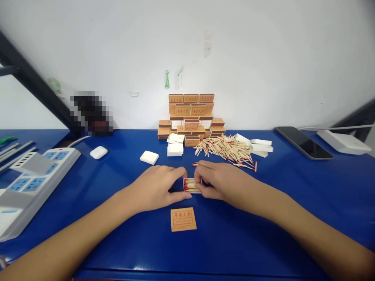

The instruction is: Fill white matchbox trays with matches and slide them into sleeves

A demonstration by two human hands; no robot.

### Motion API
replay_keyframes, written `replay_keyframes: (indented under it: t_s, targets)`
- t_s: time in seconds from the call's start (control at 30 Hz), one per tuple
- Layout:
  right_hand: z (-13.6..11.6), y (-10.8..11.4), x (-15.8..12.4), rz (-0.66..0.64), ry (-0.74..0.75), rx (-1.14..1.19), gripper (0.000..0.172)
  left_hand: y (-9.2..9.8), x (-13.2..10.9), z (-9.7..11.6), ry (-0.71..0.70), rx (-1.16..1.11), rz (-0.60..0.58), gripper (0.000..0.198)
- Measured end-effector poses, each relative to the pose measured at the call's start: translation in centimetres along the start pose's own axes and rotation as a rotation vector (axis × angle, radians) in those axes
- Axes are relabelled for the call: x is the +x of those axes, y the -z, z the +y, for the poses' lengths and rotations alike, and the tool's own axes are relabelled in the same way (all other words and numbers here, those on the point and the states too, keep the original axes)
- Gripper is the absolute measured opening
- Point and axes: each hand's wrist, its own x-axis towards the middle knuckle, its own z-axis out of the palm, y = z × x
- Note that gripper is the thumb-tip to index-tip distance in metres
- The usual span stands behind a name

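A small white matchbox tray (192, 185) filled with red-tipped matches lies on the blue table between my hands. My left hand (159, 187) holds its left end, the index finger on the far side and the thumb on the near side. Over the tray's right part, my right hand (215, 179) has its fingers closed in a pinch; they hide that end and whatever may be between them. Closer to me lies a flat tan matchbox sleeve (183, 219) with red print. Just beyond the right hand, a loose pile of matches (227, 148) is spread out.
Stacked matchboxes (191, 111) stand against the wall. White trays (175, 149) sit before them, another white tray (149, 157) nearer left, more trays (260, 146) right of the pile. A phone (303, 142) lies right; a power strip (38, 179) and white earbud case (99, 152) left.
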Motion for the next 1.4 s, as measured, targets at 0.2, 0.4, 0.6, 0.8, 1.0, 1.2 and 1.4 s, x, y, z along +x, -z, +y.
replay_keyframes:
  t_s: [0.2,0.4,0.6,0.8,1.0,1.2,1.4]
  targets:
    - [-0.3,-0.3,0.3,-0.091,0.014,0.062,0.01,0.1,0.0,0.1,-0.014,0.01,0.008,0.032]
    - [0.8,-0.6,-0.1,-0.069,0.057,0.13,0.011,0.1,0.0,0.1,-0.014,0.005,0.007,0.033]
    - [0.6,-0.4,-0.3,-0.043,0.089,0.165,0.017,0.1,0.0,0.1,-0.008,0.002,0.001,0.032]
    - [0.0,-0.1,-0.4,0.008,0.103,0.135,0.019,-0.1,0.0,0.0,-0.012,-0.003,0.007,0.033]
    - [0.0,-0.1,-0.5,-0.004,0.115,0.107,0.014,0.0,0.0,0.1,-0.014,-0.007,0.002,0.033]
    - [-0.1,0.1,-0.4,-0.027,0.115,0.1,0.017,0.1,0.0,0.2,-0.003,-0.003,-0.004,0.034]
    - [-0.5,0.2,-0.4,-0.015,0.152,0.11,0.018,0.0,0.1,0.1,-0.013,-0.001,0.003,0.035]
